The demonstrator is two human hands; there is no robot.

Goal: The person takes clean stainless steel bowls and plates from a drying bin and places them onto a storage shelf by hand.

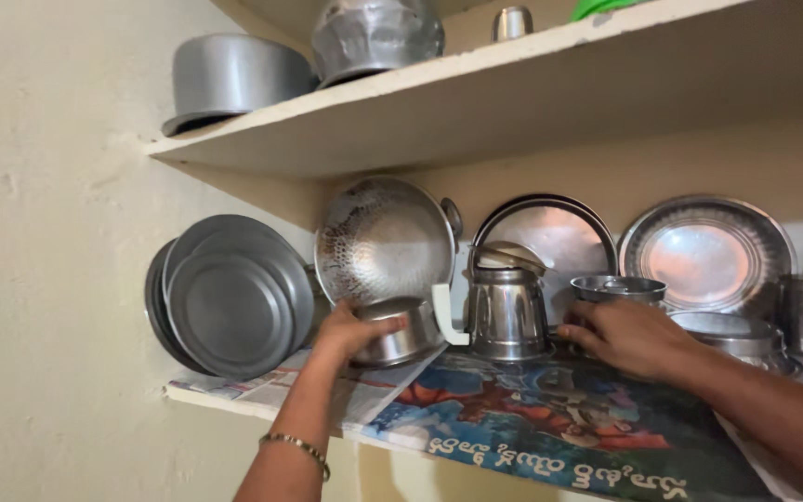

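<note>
The left hand [350, 332] has its fingers wrapped round a small round steel bowl [400, 330], tilted on the papered shelf [550, 418]. The right hand [626, 336], fingers curled, touches a steel pot [619, 289]. The leaning dented steel pan [385, 240] behind the bowl could topple if knocked.

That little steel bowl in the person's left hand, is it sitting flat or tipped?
Tipped. The small steel bowl leans with its rim facing up and toward the camera, held by the left hand.
</note>
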